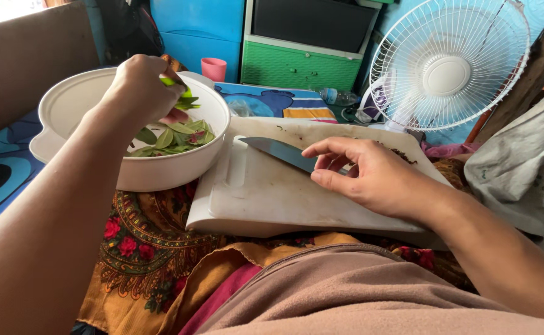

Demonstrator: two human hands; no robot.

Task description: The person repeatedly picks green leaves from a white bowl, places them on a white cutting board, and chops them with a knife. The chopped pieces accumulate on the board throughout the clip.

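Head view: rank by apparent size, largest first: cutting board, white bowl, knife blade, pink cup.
1. cutting board, widest spread in frame.
2. white bowl, close behind; partly hidden by the left hand, so its rank against the board is unsure.
3. knife blade, visible part only; the right hand covers the rest.
4. pink cup, farther back, so likely looks smaller.

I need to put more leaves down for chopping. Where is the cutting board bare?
The cutting board is bare on its left half, between the white bowl and the knife. Its right side is crowded: the right hand rests there on the knife.
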